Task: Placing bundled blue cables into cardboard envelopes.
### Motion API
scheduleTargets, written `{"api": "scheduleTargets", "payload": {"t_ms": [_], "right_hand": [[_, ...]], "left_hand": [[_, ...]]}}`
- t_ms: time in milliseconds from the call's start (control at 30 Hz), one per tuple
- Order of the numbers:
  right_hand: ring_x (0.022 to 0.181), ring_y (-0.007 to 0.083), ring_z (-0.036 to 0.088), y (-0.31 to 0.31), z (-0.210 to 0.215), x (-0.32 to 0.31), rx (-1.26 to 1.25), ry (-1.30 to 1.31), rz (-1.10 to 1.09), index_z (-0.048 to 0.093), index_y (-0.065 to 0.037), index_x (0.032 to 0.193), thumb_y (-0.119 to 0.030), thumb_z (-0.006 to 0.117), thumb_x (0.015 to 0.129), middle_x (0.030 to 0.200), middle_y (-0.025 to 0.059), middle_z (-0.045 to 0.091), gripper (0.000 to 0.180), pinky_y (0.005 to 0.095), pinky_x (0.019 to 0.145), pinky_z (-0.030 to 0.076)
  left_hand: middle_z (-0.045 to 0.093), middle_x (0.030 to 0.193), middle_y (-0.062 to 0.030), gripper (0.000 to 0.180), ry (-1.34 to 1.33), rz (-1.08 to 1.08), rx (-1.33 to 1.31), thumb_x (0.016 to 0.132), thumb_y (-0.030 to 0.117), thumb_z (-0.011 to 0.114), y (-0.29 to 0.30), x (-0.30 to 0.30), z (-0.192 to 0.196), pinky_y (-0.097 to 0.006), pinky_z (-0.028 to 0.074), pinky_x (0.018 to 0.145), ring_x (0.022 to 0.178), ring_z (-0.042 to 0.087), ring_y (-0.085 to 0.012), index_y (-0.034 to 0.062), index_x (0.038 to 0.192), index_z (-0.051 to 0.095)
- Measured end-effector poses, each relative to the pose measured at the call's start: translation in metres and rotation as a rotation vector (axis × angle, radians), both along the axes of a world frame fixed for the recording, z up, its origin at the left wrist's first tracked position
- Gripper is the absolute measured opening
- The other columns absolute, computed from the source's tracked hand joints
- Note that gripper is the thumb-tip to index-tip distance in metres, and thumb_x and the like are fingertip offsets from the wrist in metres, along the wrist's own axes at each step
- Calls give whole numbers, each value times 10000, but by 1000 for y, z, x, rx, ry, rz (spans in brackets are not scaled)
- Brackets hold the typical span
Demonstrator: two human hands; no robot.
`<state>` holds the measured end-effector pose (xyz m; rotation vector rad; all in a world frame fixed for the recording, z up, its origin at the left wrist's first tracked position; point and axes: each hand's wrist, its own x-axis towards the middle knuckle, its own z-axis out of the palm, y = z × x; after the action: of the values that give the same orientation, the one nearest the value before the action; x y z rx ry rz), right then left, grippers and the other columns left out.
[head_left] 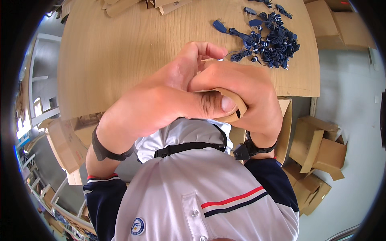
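Observation:
In front of my chest, both hands meet over a small brown kraft-paper packet [240, 103] with a curved open edge. My left hand [171, 86] grips it, with the thumb lying in the opening and the index finger bent at the far side. My right hand [245, 80] is wrapped round the packet from the right, its fingers curled and partly hidden. Most of the packet is covered by the hands, and its contents cannot be made out. Just beyond the hands lies a pile of navy corded earphones [277, 42] on the wooden table [120, 48].
Brown kraft-paper pieces [124, 6] lie at the table's far edge. Open cardboard boxes [307, 144] stand on the floor at the right, with more cardboard [339, 24] at the far right. Another carton [66, 140] is at the left, near white metal racks [42, 116].

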<state>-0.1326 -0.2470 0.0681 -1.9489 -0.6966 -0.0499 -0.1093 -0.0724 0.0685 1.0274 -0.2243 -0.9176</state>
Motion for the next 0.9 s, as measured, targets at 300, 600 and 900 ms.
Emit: {"api": "scheduleTargets", "payload": {"t_ms": [300, 600, 900], "right_hand": [[951, 130, 571, 13, -13, -8, 555, 372, -112, 459, 20, 1290, -164, 568, 942, 1103, 62, 592, 408, 260, 827, 460], [990, 126, 530, 25, -14, -11, 705, 295, -361, 377, 1, 1319, -107, 447, 989, 1096, 71, 542, 354, 266, 876, 433], [593, 51, 570, -8, 9, -2, 291, 535, -374, 607, 38, 1046, -8, 628, 905, 700, 18, 628, 150, 210, 502, 443]], "left_hand": [[652, 1135, -171, 585, -1877, 442, 349, 658, 160, 874, 6, 21, -15, -418, 510, 801, 1014, 614, -363, 87, 1093, 489], [597, 1255, -199, 387, -1864, 702, 402, 682, -52, 718, -22, 7, -32, -402, 507, 735, 1087, 609, -398, 77, 892, 420], [445, 1448, -184, 425, -1235, 64, 353, 722, -128, 665, 18, 22, -15, -368, 551, 883, 1278, 486, -375, -16, 1103, 515]]}}
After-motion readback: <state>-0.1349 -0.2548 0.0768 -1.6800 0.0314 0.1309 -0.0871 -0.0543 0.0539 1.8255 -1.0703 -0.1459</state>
